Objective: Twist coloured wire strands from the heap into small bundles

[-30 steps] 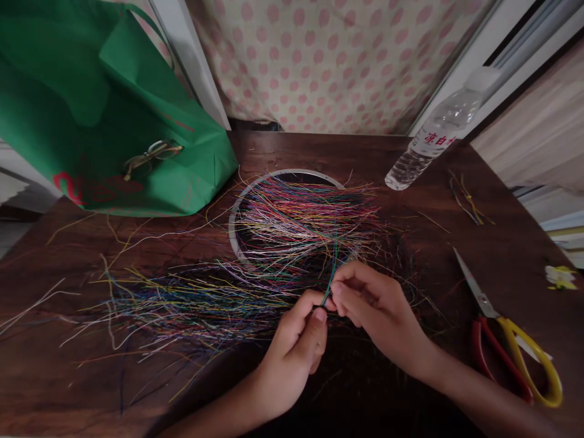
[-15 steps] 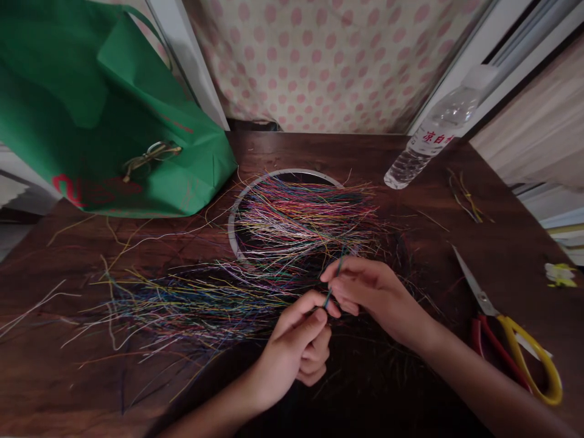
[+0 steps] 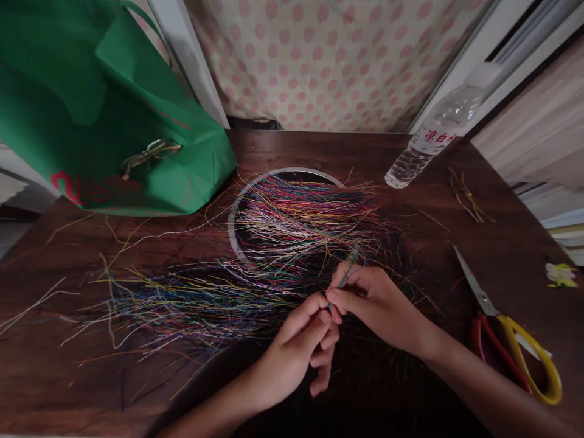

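Note:
My left hand (image 3: 296,347) is closed in a pinch, thumb against forefinger, on the lower end of a few thin blue-green wires (image 3: 347,272). Just above it, my right hand (image 3: 381,307) pinches the same wires, whose upper ends stick out past the fingers. The two sets of fingertips nearly touch. Beyond the hands, a loose pile of thin coloured wires (image 3: 305,210) lies across a round inset with a pale rim (image 3: 232,225). A second spread of coloured wires (image 3: 196,302) lies to the left of my left hand.
Scissors (image 3: 483,301) with red and yellow handles lie at the right. A clear water bottle (image 3: 424,146) stands at the back right, near a small wire bundle (image 3: 469,196). Eyeglasses (image 3: 152,157) rest on a green bag (image 3: 182,176) at the left. Stray wires (image 3: 41,302) lie at the left edge.
My right hand has come slightly lower and closer to my left, and the held wires lean further right. The lower fingers of my left hand have loosened.

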